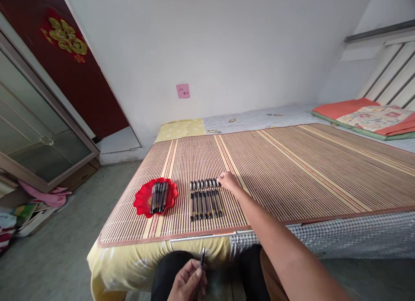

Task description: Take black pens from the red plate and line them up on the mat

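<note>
In my left hand [189,279], near my lap at the bed's front edge, is a slim pen [202,257] with its pointed end up. My right hand [228,180] reaches over the mat, its fingers pinched at the right end of a row of black pen caps [202,184]; the cap at its fingertips is mostly hidden. Just below the caps lie several clear-barrelled pens [205,206], side by side and pointing towards me. Left of them, a red scalloped plate [140,201] holds several more black pens [158,197].
A striped bamboo mat [275,171] covers most of the bed. Folded orange and floral bedding [366,115] lies at the far right by a white slatted headboard [394,72]. A pink note [183,91] is stuck to the wall. A glass-panelled door [42,119] stands at left.
</note>
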The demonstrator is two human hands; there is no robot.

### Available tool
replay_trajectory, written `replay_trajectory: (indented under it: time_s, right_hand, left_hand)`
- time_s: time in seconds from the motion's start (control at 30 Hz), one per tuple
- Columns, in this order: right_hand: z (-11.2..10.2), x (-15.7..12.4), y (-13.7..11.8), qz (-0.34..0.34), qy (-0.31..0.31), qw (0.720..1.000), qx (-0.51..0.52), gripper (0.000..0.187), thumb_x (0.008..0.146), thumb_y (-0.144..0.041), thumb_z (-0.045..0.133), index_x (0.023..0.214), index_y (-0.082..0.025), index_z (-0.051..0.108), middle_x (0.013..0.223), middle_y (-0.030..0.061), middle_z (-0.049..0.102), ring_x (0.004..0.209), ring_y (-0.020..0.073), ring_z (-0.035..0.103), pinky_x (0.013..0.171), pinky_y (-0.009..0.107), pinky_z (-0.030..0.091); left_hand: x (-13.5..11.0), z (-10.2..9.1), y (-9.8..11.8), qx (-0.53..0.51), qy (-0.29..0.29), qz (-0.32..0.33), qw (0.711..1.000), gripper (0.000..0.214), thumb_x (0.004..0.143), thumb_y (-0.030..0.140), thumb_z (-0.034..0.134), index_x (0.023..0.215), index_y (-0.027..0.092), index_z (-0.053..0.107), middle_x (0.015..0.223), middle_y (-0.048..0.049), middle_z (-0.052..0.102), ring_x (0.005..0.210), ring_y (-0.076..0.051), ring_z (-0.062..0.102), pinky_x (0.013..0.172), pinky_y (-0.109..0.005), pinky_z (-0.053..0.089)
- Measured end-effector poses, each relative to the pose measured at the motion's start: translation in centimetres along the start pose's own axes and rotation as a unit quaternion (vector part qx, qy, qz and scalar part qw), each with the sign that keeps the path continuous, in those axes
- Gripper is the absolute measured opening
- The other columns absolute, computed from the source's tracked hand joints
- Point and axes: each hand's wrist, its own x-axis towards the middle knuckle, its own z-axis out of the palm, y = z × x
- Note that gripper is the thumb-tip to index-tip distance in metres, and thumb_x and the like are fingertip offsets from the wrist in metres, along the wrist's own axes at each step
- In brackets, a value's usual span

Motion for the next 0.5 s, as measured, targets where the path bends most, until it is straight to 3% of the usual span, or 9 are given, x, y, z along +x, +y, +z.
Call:
replay_trajectory:
  time_s: [0.17, 0.3, 0.43, 0.5]
  right_hand:
    - [-0.5, -0.4, -0.1, -0.006, 0.008, 0.998, 0.055, 0.009, 0.080, -0.022, 0.072, 0.074, -0.015, 0.073, 0.065, 0.0034, 0.071, 0.064, 0.0165, 0.067, 0.059, 0.023, 0.040]
    - [-1.6, -2.5, -1.0, -0.018, 0.005, 0.993, 0.116, 0.011, 0.086, -0.022, 0.065, 0.088, -0.013, 0.072, 0.080, 0.0066, 0.074, 0.065, 0.0156, 0.068, 0.058, 0.023, 0.044]
    - [-2.3, -8.9, -1.7, -0.073, -0.056, 0.976, 0.196, 0.022, 0.093, -0.033, 0.060, 0.101, -0.017, 0.071, 0.092, 0.0067, 0.075, 0.070, 0.0151, 0.069, 0.062, 0.025, 0.051]
    - [-2.0, -13.4, -1.7, -0.120, -0.144, 0.936, 0.297, 0.028, 0.092, -0.043, 0.062, 0.100, -0.018, 0.071, 0.088, 0.0058, 0.073, 0.070, 0.0164, 0.068, 0.065, 0.029, 0.054]
  left_hand:
    - [0.0, 0.3, 0.1, 0.008, 0.007, -0.001, 1.000, 0.048, 0.071, 0.057, 0.085, 0.085, 0.018, 0.061, 0.064, 0.0017, 0.063, 0.047, -0.007, 0.050, 0.043, -0.018, 0.031]
    - [-0.4, 1.2, 1.1, -0.011, 0.050, 0.009, 0.999, 0.050, 0.067, 0.057, 0.088, 0.083, 0.018, 0.061, 0.062, 0.0030, 0.061, 0.046, -0.007, 0.046, 0.042, -0.018, 0.030]
    - [-1.3, 3.0, 3.2, -0.042, 0.106, 0.051, 0.992, 0.045, 0.068, 0.049, 0.090, 0.084, 0.018, 0.062, 0.066, 0.0035, 0.061, 0.050, -0.006, 0.048, 0.047, -0.018, 0.035]
    - [-1.5, 3.9, 3.9, -0.035, 0.121, 0.074, 0.989, 0.044, 0.067, 0.047, 0.090, 0.084, 0.018, 0.063, 0.067, 0.0035, 0.062, 0.050, -0.006, 0.049, 0.049, -0.018, 0.037]
